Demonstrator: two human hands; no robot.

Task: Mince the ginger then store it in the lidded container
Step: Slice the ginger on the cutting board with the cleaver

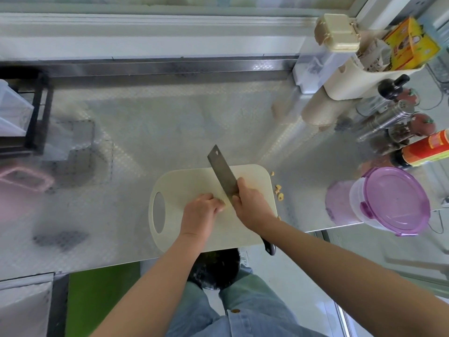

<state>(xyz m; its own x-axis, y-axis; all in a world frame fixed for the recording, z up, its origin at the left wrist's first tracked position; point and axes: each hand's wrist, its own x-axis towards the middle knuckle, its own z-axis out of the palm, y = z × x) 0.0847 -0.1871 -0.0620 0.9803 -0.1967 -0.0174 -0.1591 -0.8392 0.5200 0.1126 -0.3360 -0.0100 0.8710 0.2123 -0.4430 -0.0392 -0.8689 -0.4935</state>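
Cleaver (222, 175) meets ginger (225, 204)
On the board (184, 181), right hand (251, 203) grips the cleaver, left hand (202, 207) curls over the ginger

We count two hands: one left hand (202, 206) and one right hand (250, 203). There is one cutting board (184, 181), one cleaver (222, 171) and one ginger piece (225, 203) that we can make out. At three o'clock from the board we count about five loose ginger bits (281, 197). Further out at three o'clock is one lidded container (393, 200). At two o'clock are one red-labelled bottle (430, 149), one steel shaker (388, 117) and one cream caddy (359, 81).
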